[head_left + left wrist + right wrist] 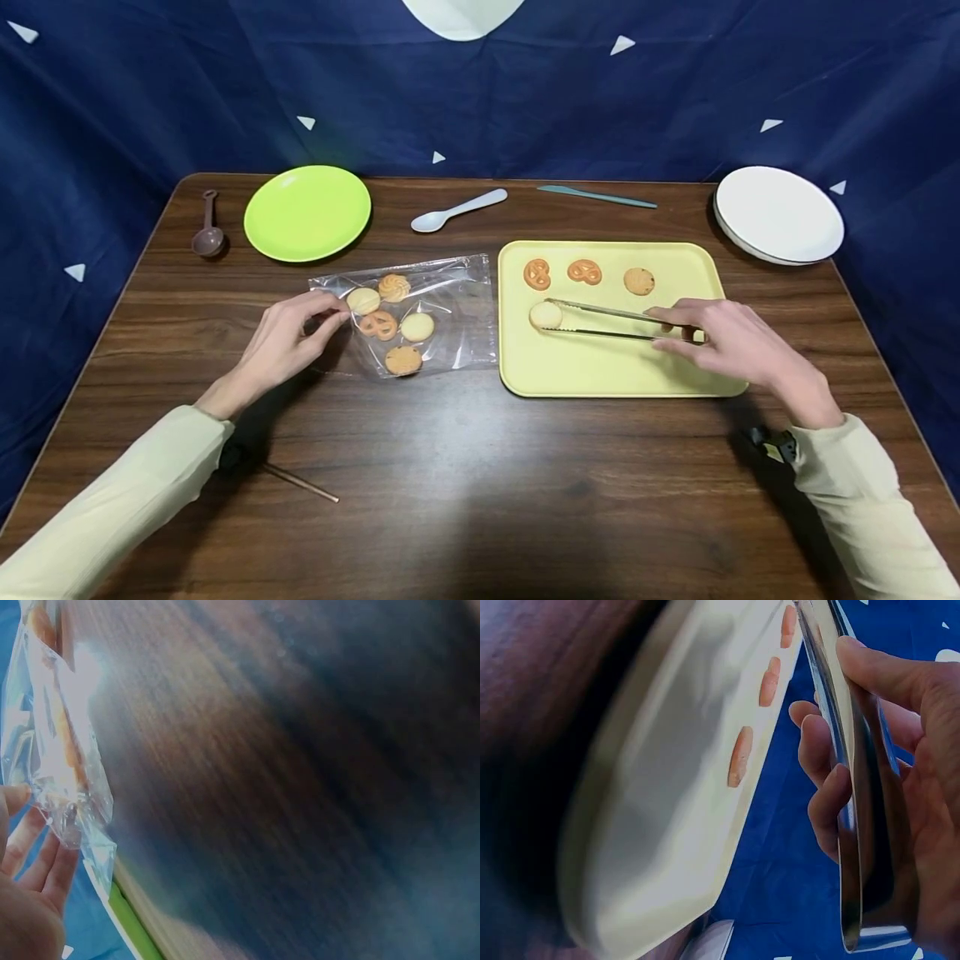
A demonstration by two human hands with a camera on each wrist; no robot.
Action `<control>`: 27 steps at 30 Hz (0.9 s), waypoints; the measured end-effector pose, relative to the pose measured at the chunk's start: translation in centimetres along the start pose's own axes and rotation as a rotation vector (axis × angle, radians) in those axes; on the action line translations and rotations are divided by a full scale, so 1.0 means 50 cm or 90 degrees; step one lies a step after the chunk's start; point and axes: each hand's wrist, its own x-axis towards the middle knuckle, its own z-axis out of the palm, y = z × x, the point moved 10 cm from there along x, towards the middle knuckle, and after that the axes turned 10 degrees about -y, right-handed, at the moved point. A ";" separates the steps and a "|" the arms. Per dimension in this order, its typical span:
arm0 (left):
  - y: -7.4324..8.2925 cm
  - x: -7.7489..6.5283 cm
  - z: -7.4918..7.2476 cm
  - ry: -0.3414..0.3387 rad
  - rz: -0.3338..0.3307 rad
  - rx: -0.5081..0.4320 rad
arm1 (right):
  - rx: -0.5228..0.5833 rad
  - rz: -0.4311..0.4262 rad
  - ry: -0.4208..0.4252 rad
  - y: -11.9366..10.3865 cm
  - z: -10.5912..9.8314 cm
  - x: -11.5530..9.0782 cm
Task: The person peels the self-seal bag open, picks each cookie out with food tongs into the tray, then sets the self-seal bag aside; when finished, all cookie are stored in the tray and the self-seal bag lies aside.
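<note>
My right hand (731, 337) holds metal tongs (611, 312) over the yellow tray (615, 375). Between the tong tips is a pale round cookie (546, 315); whether it touches the tray I cannot tell. Two pretzel cookies (537, 274) and a speckled round cookie (639, 282) lie along the tray's far side. My left hand (288, 337) pinches the left edge of a clear plastic bag (461, 321), which lies beside the tray with several cookies (403, 360) in it. In the right wrist view, thumb and fingers wrap the tongs (847, 772).
Behind the bag are a green plate (307, 213), a white spoon (457, 210) and a brown measuring spoon (208, 237). A teal knife (597, 197) lies beyond the tray. White plates or bowls (780, 215) stand at the back right. Near my left forearm lies a thin brown stick (300, 482).
</note>
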 end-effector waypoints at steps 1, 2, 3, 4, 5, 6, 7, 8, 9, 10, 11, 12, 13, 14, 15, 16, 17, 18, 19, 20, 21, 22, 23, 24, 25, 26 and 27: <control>0.000 -0.001 0.000 0.000 -0.001 0.001 | -0.001 0.002 -0.005 0.001 0.003 -0.001; 0.000 -0.001 0.000 -0.001 -0.002 0.002 | 0.000 0.006 -0.011 0.003 0.006 -0.003; 0.000 -0.002 0.000 -0.001 -0.003 0.003 | 0.005 0.015 -0.020 0.006 0.010 -0.004; -0.001 -0.002 0.000 -0.001 -0.004 0.004 | 0.010 0.024 -0.030 0.008 0.013 -0.005; -0.001 -0.002 -0.001 0.000 -0.004 0.004 | 0.018 0.037 -0.042 0.013 0.017 -0.006; -0.001 -0.003 -0.001 0.001 -0.005 0.005 | 0.027 0.050 -0.054 0.017 0.021 -0.006; -0.002 -0.003 -0.001 0.001 -0.006 0.005 | 0.034 0.062 -0.064 0.020 0.023 -0.007; -0.002 -0.004 -0.002 0.002 -0.006 0.005 | 0.041 0.072 -0.072 0.023 0.025 -0.007; -0.003 -0.005 -0.002 0.004 -0.005 0.005 | 0.048 0.081 -0.077 0.026 0.025 -0.008; -0.003 -0.005 -0.002 0.005 -0.005 0.004 | 0.051 0.087 -0.079 0.028 0.024 -0.008; -0.003 -0.005 -0.003 0.005 -0.004 0.004 | 0.055 0.091 -0.080 0.030 0.022 -0.008; -0.003 -0.005 -0.003 0.006 -0.003 0.003 | 0.057 0.086 -0.079 0.029 0.019 -0.009; -0.003 -0.005 -0.003 0.006 -0.002 0.001 | 0.061 0.082 -0.076 0.029 0.015 -0.010; -0.003 -0.005 -0.003 0.006 -0.001 -0.001 | 0.062 0.074 -0.071 0.027 0.010 -0.010; -0.003 -0.004 -0.003 0.005 0.001 -0.002 | 0.064 0.066 -0.066 0.026 0.006 -0.010; -0.003 -0.004 -0.003 0.004 0.002 -0.004 | 0.069 0.061 -0.060 0.025 0.001 -0.010; -0.003 -0.004 -0.003 0.006 0.003 -0.004 | 0.071 0.052 -0.056 0.023 -0.002 -0.008; -0.004 -0.003 -0.004 0.007 0.003 -0.005 | 0.075 0.048 -0.050 0.021 -0.006 -0.006; -0.004 -0.003 -0.004 0.008 0.003 -0.005 | 0.079 0.049 -0.044 0.021 -0.007 -0.002; -0.004 -0.003 -0.005 0.009 0.003 -0.005 | 0.080 0.049 -0.039 0.019 -0.008 0.002; -0.004 -0.003 -0.005 0.010 0.002 -0.004 | 0.083 0.052 -0.034 0.018 -0.008 0.008; -0.004 -0.004 -0.006 0.011 0.000 -0.005 | 0.087 0.054 -0.033 0.016 -0.006 0.014; -0.004 -0.004 -0.006 0.014 -0.002 -0.005 | 0.087 0.051 -0.029 0.011 -0.005 0.022; -0.004 -0.004 -0.007 0.015 -0.003 -0.006 | 0.088 0.050 -0.025 0.006 -0.003 0.029; -0.004 -0.005 -0.007 0.016 -0.006 -0.006 | 0.086 0.041 -0.022 -0.001 -0.001 0.038; -0.004 -0.006 -0.007 0.018 -0.007 -0.006 | 0.083 0.032 -0.018 -0.009 0.001 0.047; -0.004 -0.006 -0.007 0.018 -0.009 -0.006 | 0.078 0.019 -0.015 -0.019 0.003 0.056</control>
